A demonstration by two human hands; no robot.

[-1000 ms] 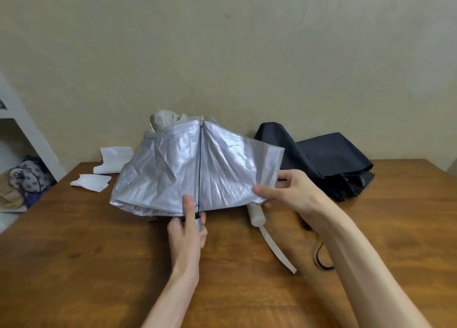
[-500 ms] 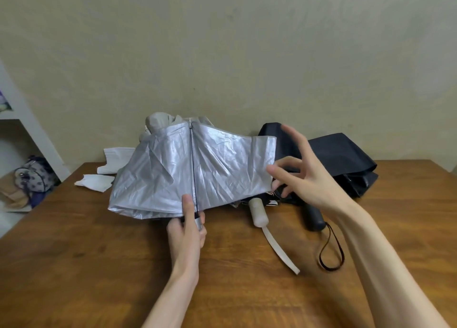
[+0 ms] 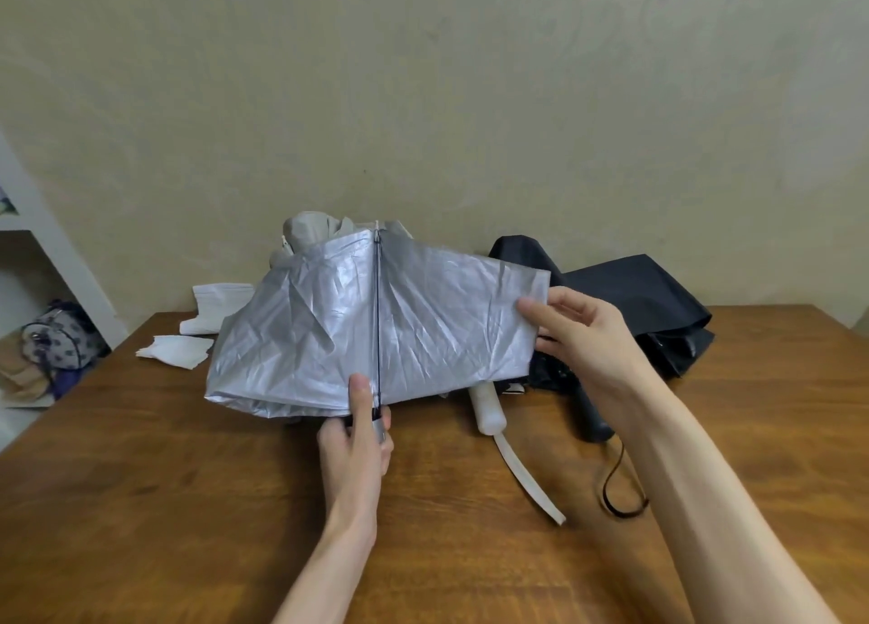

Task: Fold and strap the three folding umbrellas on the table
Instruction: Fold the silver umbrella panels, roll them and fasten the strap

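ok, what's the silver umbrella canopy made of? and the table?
The silver umbrella canopy looks like thin coated synthetic fabric: metallic sheen, sharp crinkles. The table looks like wood or veneer, which I cannot tell: brown grain, low satin gloss.

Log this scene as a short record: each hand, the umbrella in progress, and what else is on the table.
In progress: silver umbrella, canopy spread, unstrapped
Left hand: grips its lower end, thumb along the rib
Right hand: pinches the canopy's right edge
Waiting: black umbrella, loose, back right
Also on table: white handle with strap; white papers, far left
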